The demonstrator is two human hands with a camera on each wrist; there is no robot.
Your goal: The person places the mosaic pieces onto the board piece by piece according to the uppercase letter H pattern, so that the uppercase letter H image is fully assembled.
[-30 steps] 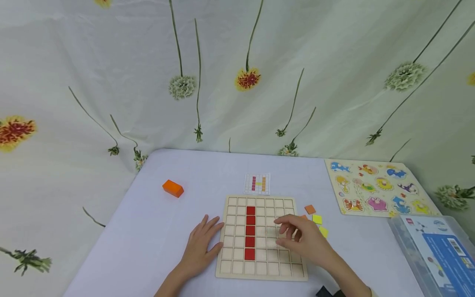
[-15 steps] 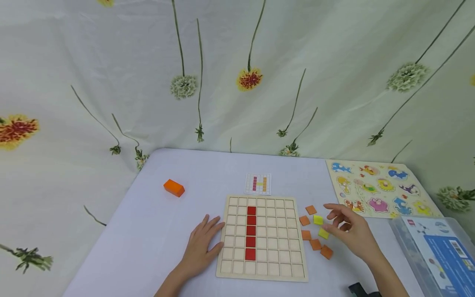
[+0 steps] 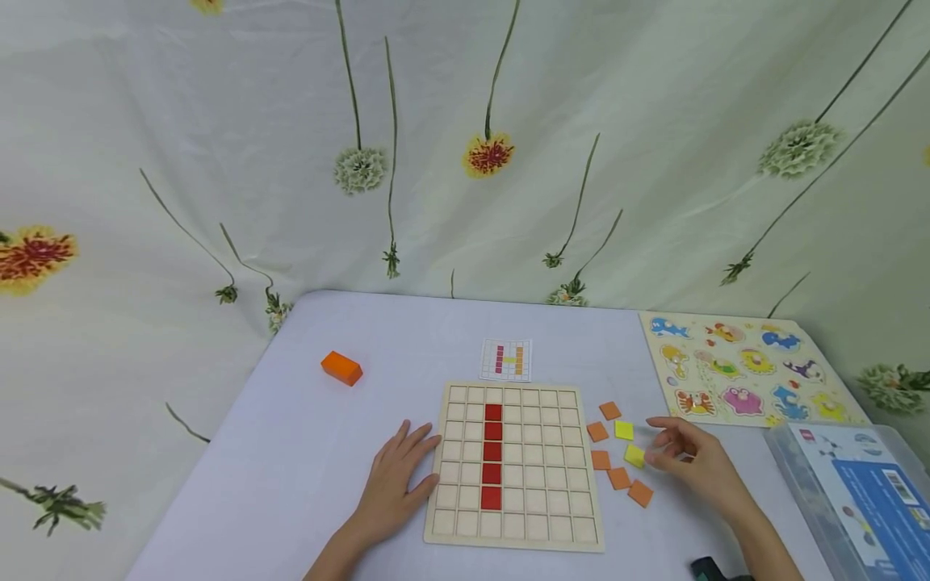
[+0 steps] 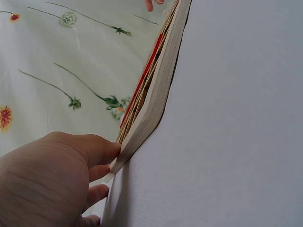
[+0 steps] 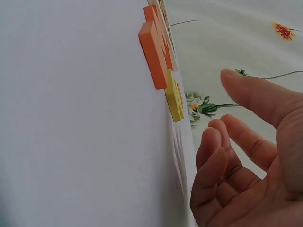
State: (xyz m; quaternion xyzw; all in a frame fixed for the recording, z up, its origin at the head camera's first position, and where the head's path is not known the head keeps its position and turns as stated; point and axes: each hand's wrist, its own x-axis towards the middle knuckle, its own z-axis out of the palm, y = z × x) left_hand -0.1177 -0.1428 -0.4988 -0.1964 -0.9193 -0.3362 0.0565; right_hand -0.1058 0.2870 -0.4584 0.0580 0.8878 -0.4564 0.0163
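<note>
A wooden grid board (image 3: pixel 536 502) lies on the table with a column of several red square tiles (image 3: pixel 492 451) in its cells. My left hand (image 3: pixel 393 488) rests with fingers spread at the board's left edge; in the left wrist view its thumb (image 4: pixel 102 147) touches the rim. To the right of the board are two yellow tiles (image 3: pixel 634 456) and several orange tiles (image 3: pixel 619 478). My right hand (image 3: pixel 692 461) is just right of the yellow tiles, fingers loosely bent, thumb apart from them, holding nothing. The right wrist view shows the lower yellow tile (image 5: pixel 173 97) beyond the thumb.
A small pattern card (image 3: pixel 506 360) lies behind the board. An orange block (image 3: pixel 341 368) sits at the back left. On the right are a sea-animal puzzle board (image 3: pixel 715 379) and a clear plastic box (image 3: pixel 850 492). A flowered cloth (image 3: pixel 465 218) hangs behind the table.
My right hand has moved right, from over the board to beside the yellow tiles, then slightly lower. My left hand has stayed at the board's left edge.
</note>
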